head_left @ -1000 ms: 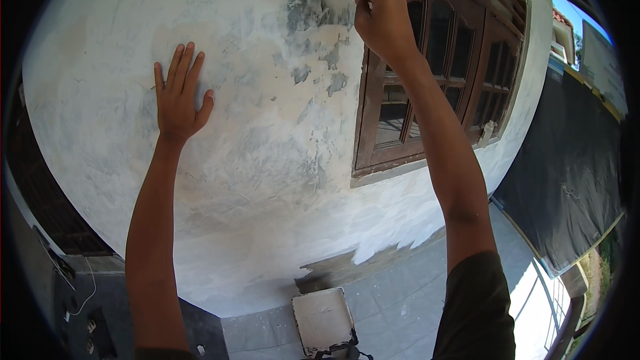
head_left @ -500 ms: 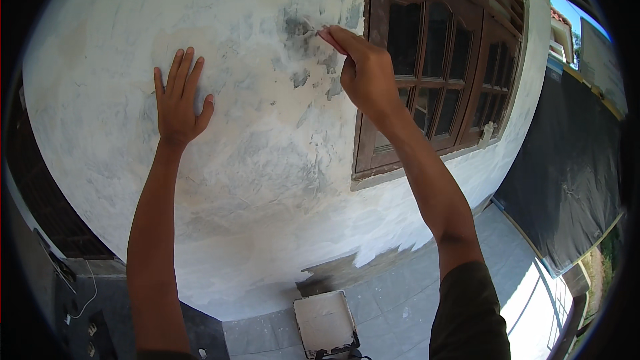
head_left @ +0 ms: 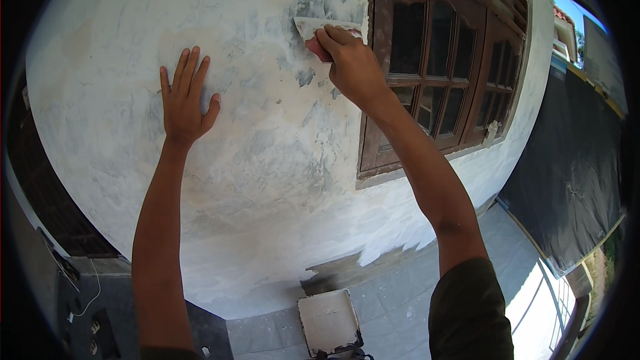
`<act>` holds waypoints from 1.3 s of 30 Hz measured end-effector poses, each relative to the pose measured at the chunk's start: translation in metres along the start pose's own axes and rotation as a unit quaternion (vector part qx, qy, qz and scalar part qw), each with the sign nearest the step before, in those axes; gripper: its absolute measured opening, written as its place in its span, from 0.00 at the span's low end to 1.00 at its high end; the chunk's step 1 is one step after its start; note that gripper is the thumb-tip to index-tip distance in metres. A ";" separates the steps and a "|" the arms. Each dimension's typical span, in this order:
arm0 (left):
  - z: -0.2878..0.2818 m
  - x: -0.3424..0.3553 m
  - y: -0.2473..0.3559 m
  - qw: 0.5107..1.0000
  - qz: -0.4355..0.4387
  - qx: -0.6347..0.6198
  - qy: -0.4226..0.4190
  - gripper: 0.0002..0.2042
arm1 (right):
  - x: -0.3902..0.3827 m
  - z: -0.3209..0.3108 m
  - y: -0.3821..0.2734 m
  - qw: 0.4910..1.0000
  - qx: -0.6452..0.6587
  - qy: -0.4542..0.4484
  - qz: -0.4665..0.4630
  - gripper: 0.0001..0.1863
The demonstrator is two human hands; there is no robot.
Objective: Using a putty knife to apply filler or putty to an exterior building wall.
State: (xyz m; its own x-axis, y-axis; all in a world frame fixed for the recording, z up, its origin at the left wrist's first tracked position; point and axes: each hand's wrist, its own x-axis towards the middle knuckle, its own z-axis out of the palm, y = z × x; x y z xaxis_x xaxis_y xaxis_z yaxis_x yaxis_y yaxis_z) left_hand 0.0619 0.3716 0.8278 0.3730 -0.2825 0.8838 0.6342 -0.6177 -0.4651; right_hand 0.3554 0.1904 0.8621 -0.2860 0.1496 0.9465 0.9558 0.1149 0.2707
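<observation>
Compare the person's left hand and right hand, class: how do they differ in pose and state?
The left hand is empty, while the right hand grips a wide-bladed scraper. The left hand is open and extended; the right hand is curled. The right hand is beside the brown window, the left hand well away from it. Both are bare and at the patchy wall.

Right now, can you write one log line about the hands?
left hand: spread against wall | right hand: gripping scraper at wall, left of window | tray: on floor
</observation>
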 end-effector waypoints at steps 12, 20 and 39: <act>-0.002 0.003 0.002 1.000 0.002 -0.009 0.000 0.33 | 0.087 -0.032 0.031 0.996 0.030 0.082 0.030 0.25; -0.004 -0.001 0.001 1.000 0.004 -0.009 0.006 0.33 | 0.014 0.057 0.013 0.996 -0.015 0.077 -0.035 0.33; -0.002 0.005 0.004 1.000 0.003 -0.023 0.008 0.32 | 0.113 -0.058 0.045 0.996 0.048 0.069 0.029 0.19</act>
State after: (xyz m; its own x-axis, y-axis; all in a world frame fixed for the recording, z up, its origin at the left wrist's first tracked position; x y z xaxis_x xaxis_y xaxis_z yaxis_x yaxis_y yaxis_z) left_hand 0.0649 0.3662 0.8304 0.3658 -0.2985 0.8815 0.6004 -0.6480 -0.4686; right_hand 0.3704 0.1559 0.9912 -0.2126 0.0234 0.9768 0.9576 0.2041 0.2035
